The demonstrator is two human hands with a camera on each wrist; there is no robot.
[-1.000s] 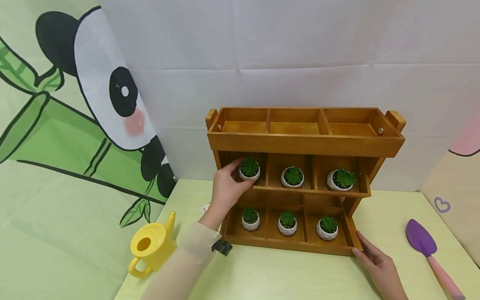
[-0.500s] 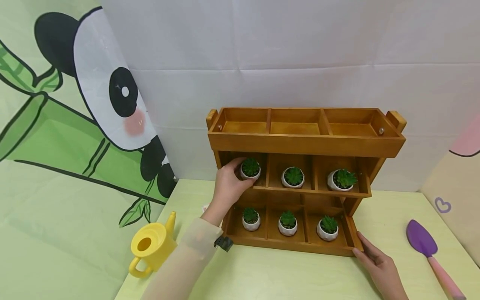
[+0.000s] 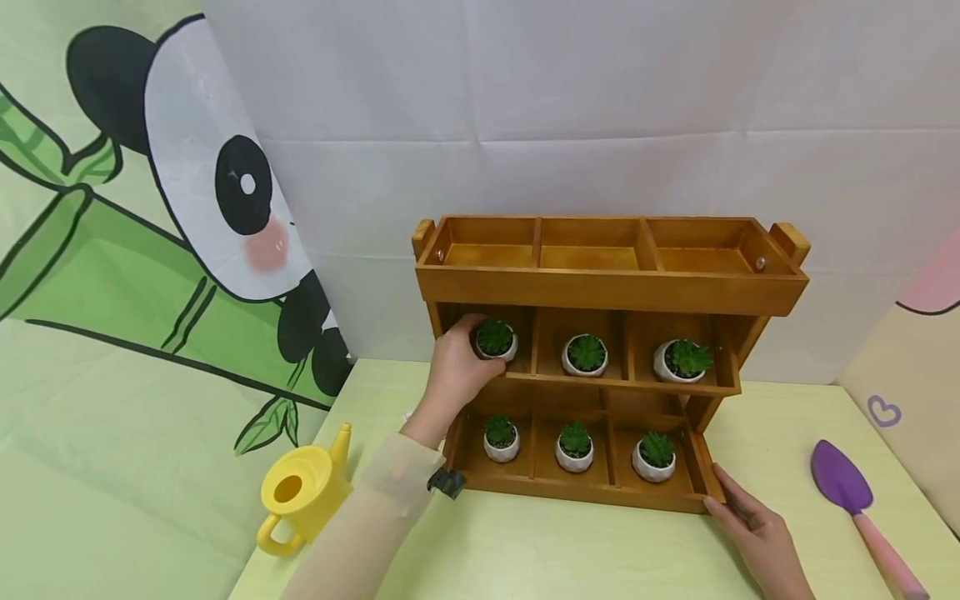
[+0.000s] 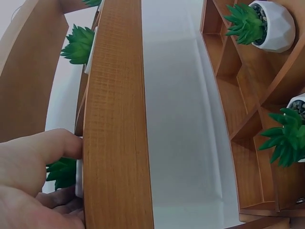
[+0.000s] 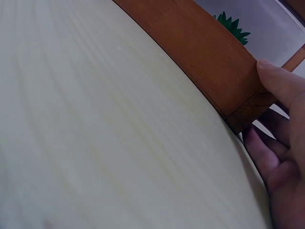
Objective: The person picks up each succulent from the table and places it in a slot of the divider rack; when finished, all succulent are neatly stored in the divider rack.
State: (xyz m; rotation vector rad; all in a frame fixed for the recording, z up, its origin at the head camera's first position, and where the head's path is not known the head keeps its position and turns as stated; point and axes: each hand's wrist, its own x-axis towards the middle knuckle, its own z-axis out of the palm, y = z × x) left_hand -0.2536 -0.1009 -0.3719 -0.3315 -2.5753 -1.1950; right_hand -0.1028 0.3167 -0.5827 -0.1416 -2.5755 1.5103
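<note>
My left hand (image 3: 457, 367) holds a small potted succulent (image 3: 497, 340) in a white pot, in the left compartment of the wooden shelf's middle tier. Thumb and fingers lie on either side of that pot; in the left wrist view the tier's front board hides part of it. At the lower right corner of the wooden shelf (image 3: 600, 290), my right hand (image 3: 759, 533) grips the bottom tier, thumb on the front edge and fingers along the side. Two more succulents, a middle one (image 3: 586, 354) and a right one (image 3: 681, 360), stand on the middle tier.
Three potted succulents, one of them in the centre (image 3: 574, 446), sit in the bottom tier. The top tier (image 3: 592, 242) has three bare compartments. A yellow watering can (image 3: 303, 492) stands left; a purple trowel (image 3: 843, 479) with a pink handle lies right.
The held succulent and my left hand have shifted very slightly, the pot a little left and down within its compartment. My right hand keeps its place at the shelf corner.
</note>
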